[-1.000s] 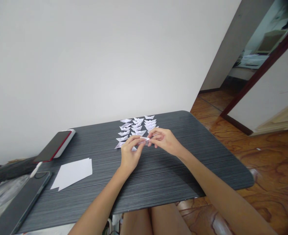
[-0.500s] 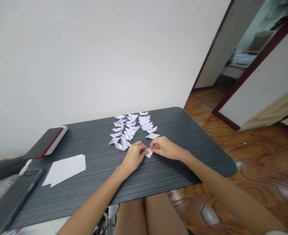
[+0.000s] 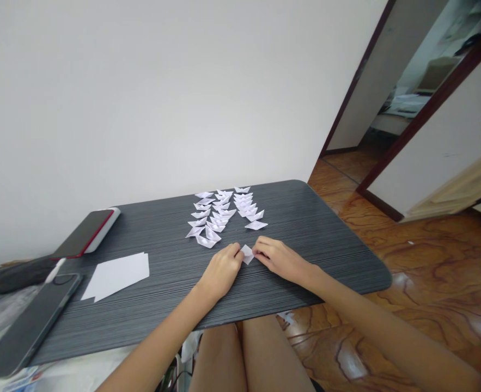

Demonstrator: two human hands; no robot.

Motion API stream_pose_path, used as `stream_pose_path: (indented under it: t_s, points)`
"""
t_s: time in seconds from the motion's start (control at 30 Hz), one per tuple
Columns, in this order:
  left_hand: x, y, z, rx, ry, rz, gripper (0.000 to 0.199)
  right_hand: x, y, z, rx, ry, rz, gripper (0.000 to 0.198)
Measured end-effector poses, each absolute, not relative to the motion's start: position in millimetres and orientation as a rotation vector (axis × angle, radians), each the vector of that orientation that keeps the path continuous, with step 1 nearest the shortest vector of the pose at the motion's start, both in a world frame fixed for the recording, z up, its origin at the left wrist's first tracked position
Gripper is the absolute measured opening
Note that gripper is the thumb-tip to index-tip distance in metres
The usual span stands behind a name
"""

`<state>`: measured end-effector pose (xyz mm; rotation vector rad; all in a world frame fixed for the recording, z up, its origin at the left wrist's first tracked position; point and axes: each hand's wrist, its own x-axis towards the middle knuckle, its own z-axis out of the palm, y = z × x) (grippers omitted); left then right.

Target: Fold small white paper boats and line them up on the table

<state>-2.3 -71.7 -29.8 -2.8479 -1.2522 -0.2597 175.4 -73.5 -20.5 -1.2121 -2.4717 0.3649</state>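
Note:
Between my two hands is a small folded piece of white paper (image 3: 247,254), diamond-shaped, close above the dark table. My left hand (image 3: 224,267) pinches its left corner with thumb and fingers. On the other side my right hand (image 3: 279,258) grips the right corner, fingers curled. Just beyond the hands lie several folded white paper boats (image 3: 219,220) in uneven columns. The nearest one on the right, a flatter boat (image 3: 256,225), sits a little past my right hand.
White paper sheets (image 3: 117,275) lie stacked on the left of the dark wood-grain table (image 3: 166,294). Farther left are a phone (image 3: 31,321) and a red-edged dark device (image 3: 85,234) on a white object. A white wall (image 3: 162,98) stands behind the table.
My fingers have shifted to the side corners of the folded paper, and more of it shows between them. The view has moved slightly; the boats lie as before.

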Motion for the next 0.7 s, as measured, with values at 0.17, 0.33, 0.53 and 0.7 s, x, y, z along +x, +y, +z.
stream_pose_path:
  t_s: [0.17, 0.33, 0.53, 0.7]
  points:
    - [-6, -73, -28, -2.933, -1.186, -0.222, 0.019, 170, -75, -23, -1.259, -2.585, 0.208, 0.019]
    - [-11, -71, -32, -3.018, -1.339, -0.464, 0.023, 167, -77, -21, -1.292, -2.599, 0.231, 0.02]
    - [-8, -64, -30, -3.046, -1.476, -0.718, 0.021, 168, -76, -21, -1.358, -2.316, 0.496, 0.014]
    - [-5, -63, -29, -3.042, -1.509, -0.747, 0.021, 166, -81, -29, -1.443, -2.096, 0.537, 0.01]
